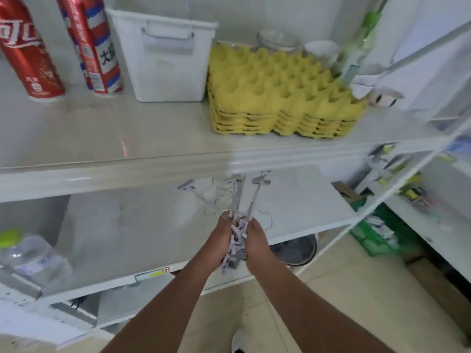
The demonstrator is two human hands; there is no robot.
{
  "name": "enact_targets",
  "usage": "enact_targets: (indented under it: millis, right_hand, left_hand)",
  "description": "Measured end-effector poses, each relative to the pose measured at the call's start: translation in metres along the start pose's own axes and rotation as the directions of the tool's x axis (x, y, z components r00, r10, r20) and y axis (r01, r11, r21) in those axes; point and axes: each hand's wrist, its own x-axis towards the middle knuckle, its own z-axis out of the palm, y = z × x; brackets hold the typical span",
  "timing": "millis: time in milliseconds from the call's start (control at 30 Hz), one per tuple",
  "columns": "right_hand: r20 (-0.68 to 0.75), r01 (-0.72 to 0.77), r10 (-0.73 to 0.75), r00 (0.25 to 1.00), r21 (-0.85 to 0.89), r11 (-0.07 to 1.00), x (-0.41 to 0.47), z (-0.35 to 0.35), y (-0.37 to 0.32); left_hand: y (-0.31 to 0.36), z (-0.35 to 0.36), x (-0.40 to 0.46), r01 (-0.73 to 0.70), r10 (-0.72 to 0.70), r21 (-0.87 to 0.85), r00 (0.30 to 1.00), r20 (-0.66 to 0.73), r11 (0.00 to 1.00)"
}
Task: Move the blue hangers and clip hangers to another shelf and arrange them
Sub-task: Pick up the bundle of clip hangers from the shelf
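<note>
Pale lilac plastic clip hangers with wire hooks are bunched between left hand and right hand, both grasping them over the lower white shelf. Carrying looks underway; next, set them down and straighten.
</note>
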Motion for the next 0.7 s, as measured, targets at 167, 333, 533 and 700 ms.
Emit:
enact_targets:
  millis: [167, 333, 533, 700]
  right_hand:
    - [-0.197, -0.039, 0.061, 0.979, 0.111, 0.993, -0.006, -0.073, -0.011]
    - [-0.357, 0.039, 0.017, 0.934, 0.148, 0.988, -0.017, -0.142, -0.013]
    - [-0.504, 0.078, 0.066, 0.861, 0.26, 0.962, -0.026, -0.228, -0.01]
    - [-0.574, 0.103, 0.079, 0.815, 0.277, 0.955, -0.036, -0.307, -0.026]
  left_hand:
    - [0.007, 0.073, 0.017, 0.039, -0.05, 0.075, 0.987, 0.15, 0.996]
    - [0.005, 0.151, 0.02, 0.121, -0.132, 0.057, 0.942, 0.309, 0.991]
    - [-0.001, 0.243, 0.026, 0.108, -0.196, 0.212, 0.87, 0.453, 0.971]
    - [0.001, 0.324, 0.026, 0.039, -0.178, 0.272, 0.843, 0.508, 0.962]
